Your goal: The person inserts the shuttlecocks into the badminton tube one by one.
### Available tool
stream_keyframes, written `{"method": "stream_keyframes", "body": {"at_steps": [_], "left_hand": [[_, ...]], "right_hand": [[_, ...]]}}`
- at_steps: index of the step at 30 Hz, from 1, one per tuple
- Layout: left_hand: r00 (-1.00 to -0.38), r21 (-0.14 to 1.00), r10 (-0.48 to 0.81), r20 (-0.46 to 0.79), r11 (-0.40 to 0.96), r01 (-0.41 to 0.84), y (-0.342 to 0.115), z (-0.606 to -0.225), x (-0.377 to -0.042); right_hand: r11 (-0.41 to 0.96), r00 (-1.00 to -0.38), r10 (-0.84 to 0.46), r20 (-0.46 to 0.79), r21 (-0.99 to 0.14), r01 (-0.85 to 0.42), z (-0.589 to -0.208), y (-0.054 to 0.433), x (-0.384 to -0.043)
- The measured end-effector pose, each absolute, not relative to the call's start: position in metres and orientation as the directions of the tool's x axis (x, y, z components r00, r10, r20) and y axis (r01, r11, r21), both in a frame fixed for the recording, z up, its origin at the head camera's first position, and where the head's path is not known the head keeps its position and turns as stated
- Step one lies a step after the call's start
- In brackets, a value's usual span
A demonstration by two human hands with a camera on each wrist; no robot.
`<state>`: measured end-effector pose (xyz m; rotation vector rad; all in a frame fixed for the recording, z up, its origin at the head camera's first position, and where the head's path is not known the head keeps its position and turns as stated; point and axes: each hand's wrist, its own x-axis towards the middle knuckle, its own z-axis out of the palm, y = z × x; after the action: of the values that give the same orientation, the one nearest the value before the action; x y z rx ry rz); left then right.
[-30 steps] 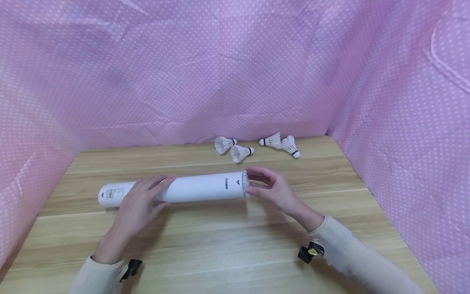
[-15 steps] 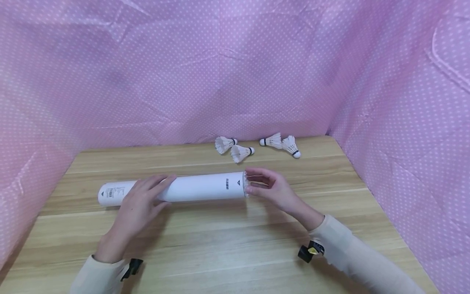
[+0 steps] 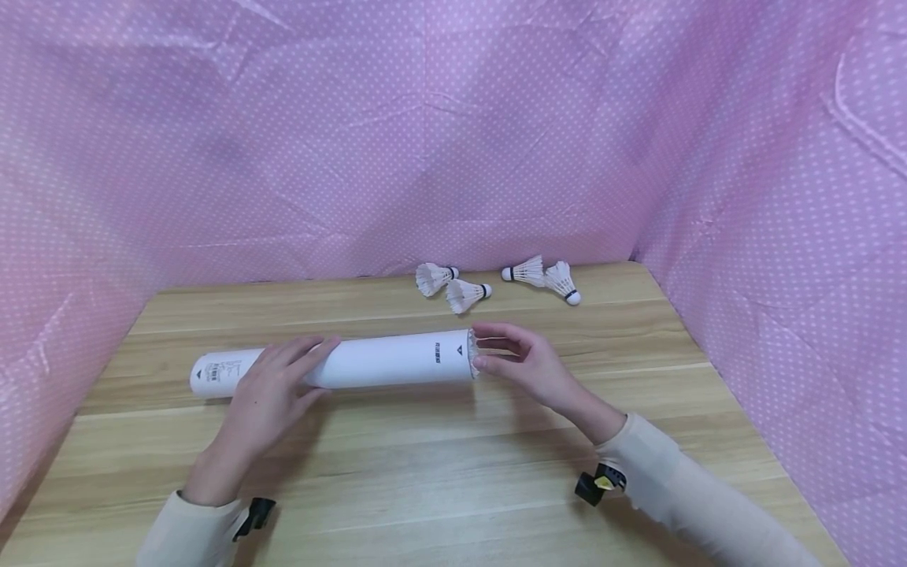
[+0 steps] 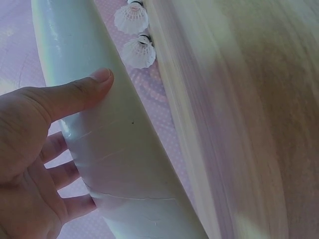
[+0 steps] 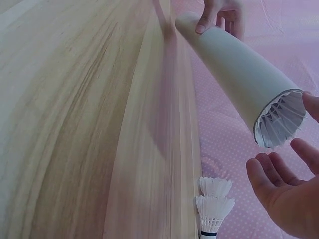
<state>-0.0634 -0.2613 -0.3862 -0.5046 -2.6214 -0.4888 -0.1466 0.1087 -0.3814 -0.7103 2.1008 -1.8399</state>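
In the head view a long white shuttlecock tube [image 3: 393,362] lies crosswise, held close over the table. My left hand [image 3: 269,394] grips it left of its middle; the left wrist view shows the thumb [image 4: 94,87] across one side and fingers behind. White feather edges of a shuttlecock [image 5: 280,122] fill the tube's open right end, level with the rim or slightly past it. Around that end my right hand [image 3: 534,374] has its fingers loosely bent and spread. In the right wrist view its thumb is right at the rim, while the other fingertips [image 5: 254,169] stand apart from the tube.
Toward the back of the wooden table [image 3: 425,488] lie two pairs of loose shuttlecocks, one pair [image 3: 465,295] near the middle and another [image 3: 524,272] farther right. A pink dotted cloth [image 3: 425,142] hangs behind the table and along both sides.
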Motion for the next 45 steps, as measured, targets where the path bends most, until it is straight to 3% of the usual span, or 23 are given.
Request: {"method": "stream_keyframes", "body": {"at_steps": [45], "left_hand": [[-0.824,0.221,0.276,0.495,0.877,0.427,-0.268,-0.387,-0.062]], "right_hand": [[0.041,-0.839,-0.537,0.087,-0.991,-0.129,-0.378,0.092,-0.145]]}}
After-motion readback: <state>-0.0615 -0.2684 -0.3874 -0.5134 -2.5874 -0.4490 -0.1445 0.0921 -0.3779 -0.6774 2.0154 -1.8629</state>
